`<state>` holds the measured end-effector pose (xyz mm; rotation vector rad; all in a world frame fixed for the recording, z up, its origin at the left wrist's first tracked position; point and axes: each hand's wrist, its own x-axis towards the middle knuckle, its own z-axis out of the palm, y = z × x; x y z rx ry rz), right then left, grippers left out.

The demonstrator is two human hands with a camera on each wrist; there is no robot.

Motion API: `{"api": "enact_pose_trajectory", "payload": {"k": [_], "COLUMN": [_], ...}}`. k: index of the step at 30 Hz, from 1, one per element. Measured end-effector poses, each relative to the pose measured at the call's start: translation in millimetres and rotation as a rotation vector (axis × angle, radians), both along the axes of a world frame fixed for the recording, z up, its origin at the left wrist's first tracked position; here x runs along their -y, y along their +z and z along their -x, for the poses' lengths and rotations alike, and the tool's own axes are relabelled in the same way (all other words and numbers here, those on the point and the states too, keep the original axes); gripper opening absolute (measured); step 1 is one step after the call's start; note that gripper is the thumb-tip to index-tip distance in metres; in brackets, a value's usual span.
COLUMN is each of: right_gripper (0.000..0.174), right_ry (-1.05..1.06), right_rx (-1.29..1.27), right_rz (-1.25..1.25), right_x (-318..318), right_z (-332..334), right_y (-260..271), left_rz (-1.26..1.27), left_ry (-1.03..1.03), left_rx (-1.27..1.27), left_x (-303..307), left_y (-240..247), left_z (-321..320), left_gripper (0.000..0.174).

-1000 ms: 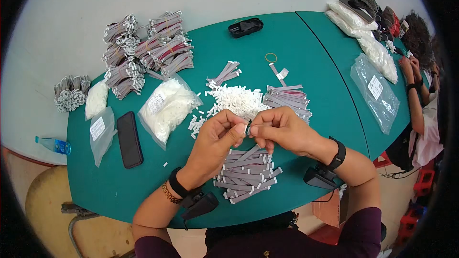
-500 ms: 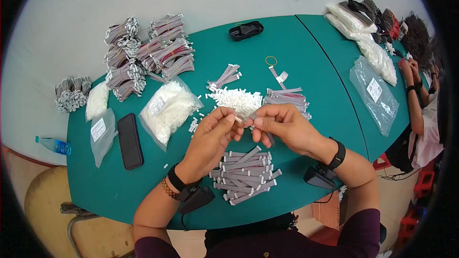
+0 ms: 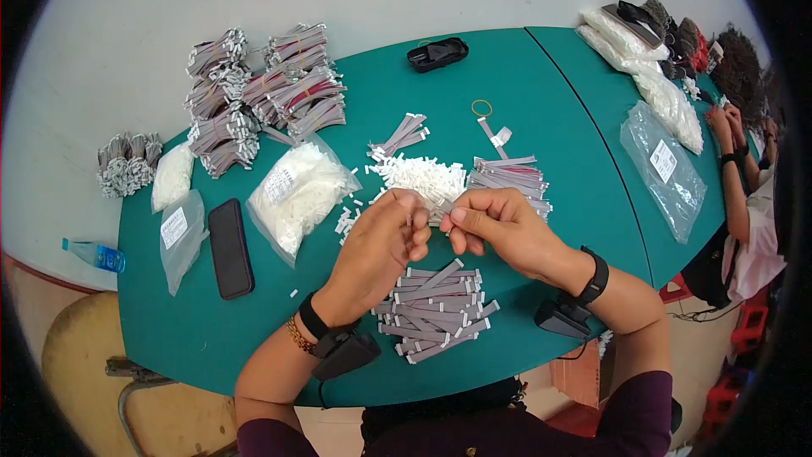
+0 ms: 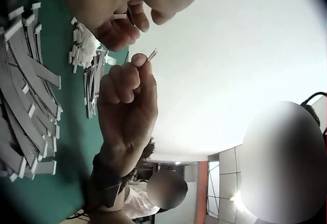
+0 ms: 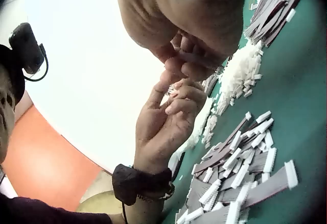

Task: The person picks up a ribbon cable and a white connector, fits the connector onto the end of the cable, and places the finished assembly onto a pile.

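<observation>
My right hand (image 3: 503,224) pinches a short grey ribbon cable (image 3: 446,206) between thumb and forefinger, and its end sticks up past the fingertips in the left wrist view. Close beside it, my left hand (image 3: 376,241) has its fingers curled in, with a small white connector (image 4: 120,16) between them, mostly hidden by the fingers. Right behind the hands lies a heap of loose white connectors (image 3: 414,173). Nearer my body is a pile of grey ribbon cables (image 3: 436,309) with white ends.
Bundled cables (image 3: 224,131) are stacked at the back left, by a bag of white connectors (image 3: 296,195) and a phone (image 3: 230,250). More cables (image 3: 512,182) lie right of the heap, near a rubber band (image 3: 481,107). Another person's hands (image 3: 726,123) work at the far right.
The hands were together at the cable end; they have drawn slightly apart. My left hand has turned, its fingers curling inward, while the right keeps its pinch on the cable.
</observation>
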<state>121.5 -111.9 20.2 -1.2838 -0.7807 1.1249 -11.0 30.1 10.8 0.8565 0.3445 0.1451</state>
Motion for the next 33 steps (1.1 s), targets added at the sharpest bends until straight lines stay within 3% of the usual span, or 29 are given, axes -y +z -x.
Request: {"api": "enact_pose_trajectory", "payload": {"k": [4, 16, 33], "right_gripper": [0.022, 0.023, 0.022], "right_ry": [-0.003, -0.026, -0.002], "right_rx": [0.045, 0.074, 0.045], "right_rz": [-0.032, -0.073, -0.082], "right_x": [0.1, 0.1, 0.7], "right_z": [3.6, 14.9, 14.0], "right_y": [-4.4, -6.2, -9.2], "left_rz": [-0.251, -0.324, -0.343], "left_ry": [-0.002, 0.199, 0.202], "left_rx": [-0.003, 0.012, 0.007], "left_x": [10.2, 17.4, 17.2], "left_y": [0.9, -5.9, -6.3], "left_z": [2.5, 2.9, 2.7], "left_gripper": [0.016, 0.014, 0.015]}}
